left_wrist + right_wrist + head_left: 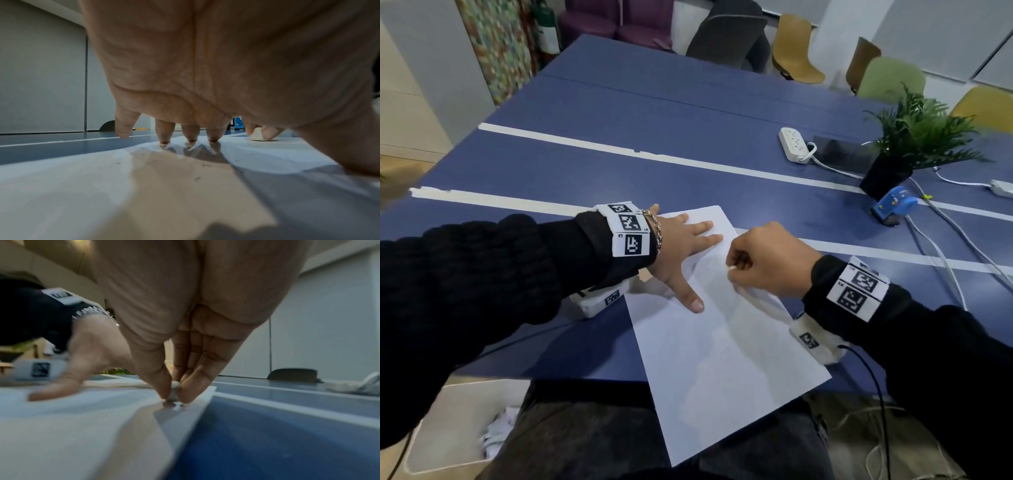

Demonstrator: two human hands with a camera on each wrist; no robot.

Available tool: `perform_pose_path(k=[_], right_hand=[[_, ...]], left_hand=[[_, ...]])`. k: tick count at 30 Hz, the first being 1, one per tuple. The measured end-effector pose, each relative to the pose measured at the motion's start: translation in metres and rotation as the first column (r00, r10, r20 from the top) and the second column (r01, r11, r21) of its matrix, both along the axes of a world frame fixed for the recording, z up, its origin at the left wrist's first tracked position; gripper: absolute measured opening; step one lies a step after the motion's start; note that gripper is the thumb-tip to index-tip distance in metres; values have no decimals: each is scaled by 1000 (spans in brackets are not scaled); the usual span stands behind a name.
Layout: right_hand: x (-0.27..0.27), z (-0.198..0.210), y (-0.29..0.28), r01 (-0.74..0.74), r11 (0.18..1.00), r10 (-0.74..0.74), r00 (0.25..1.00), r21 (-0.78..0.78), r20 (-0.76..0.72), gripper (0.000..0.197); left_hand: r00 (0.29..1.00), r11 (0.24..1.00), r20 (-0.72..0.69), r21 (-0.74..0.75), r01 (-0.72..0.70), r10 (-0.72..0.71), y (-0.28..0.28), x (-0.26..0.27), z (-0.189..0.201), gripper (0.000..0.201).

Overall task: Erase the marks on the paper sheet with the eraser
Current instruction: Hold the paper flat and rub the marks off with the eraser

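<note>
A white paper sheet (722,359) lies on the blue table (619,144), its near corner past the table's edge. My left hand (681,246) lies flat on the sheet's upper left part, fingers spread and straight; its fingertips (192,138) press the paper (102,186). My right hand (763,260) pinches a small white eraser (731,268) between thumb and fingers, with the eraser's tip down on the sheet near its right edge. The eraser (174,391) shows between the right fingertips (189,395), and also as a white lump (257,134) in the left wrist view. Faint pencil marks (714,270) show beside it.
A potted plant (907,144), a blue tape dispenser (892,205), a white power strip (794,144) and trailing cables (945,246) stand at the table's right. White tape lines (654,157) cross the table. Chairs line the far side. A box (465,428) sits on the floor below left.
</note>
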State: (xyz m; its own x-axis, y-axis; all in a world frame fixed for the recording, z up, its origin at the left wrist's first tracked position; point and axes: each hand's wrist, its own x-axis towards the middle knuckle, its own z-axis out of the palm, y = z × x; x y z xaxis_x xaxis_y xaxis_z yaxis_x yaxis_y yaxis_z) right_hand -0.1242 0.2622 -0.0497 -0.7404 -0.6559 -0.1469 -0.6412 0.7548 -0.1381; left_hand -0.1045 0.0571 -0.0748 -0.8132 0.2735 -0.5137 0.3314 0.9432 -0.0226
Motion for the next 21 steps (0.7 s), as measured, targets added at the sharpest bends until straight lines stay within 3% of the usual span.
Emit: perform_pose_path(k=[3,7,9,12,16,21], right_hand=[[-11,1,6,57,998,-57,998,-19,-39,12],[11,-7,-3,-53,998,53,999,-17,12,11],[3,-4,1,-13,1000,14,1000,-13,4,10],[-14,3,18,78,996,-78,997,-54,-1,10],[-3,1,26,14,996,-6,995,-83,98,10],[8,0,29,-52,996,62,989,-71,134,11]], left_hand=[[1000,1000,1,5,-9,9,0,0,0,140],[1000,1000,0,-5,8,-8,-2,-3,-3,143],[1000,1000,-1,-8,19,-19,-2,-3,-3,142],[996,996,-11,-13,90,-90,-6,-8,1,141],[978,978,-21,-48,205,-206,-16,-17,12,146],[992,992,8,10,125,-125,-20,-18,19,150]])
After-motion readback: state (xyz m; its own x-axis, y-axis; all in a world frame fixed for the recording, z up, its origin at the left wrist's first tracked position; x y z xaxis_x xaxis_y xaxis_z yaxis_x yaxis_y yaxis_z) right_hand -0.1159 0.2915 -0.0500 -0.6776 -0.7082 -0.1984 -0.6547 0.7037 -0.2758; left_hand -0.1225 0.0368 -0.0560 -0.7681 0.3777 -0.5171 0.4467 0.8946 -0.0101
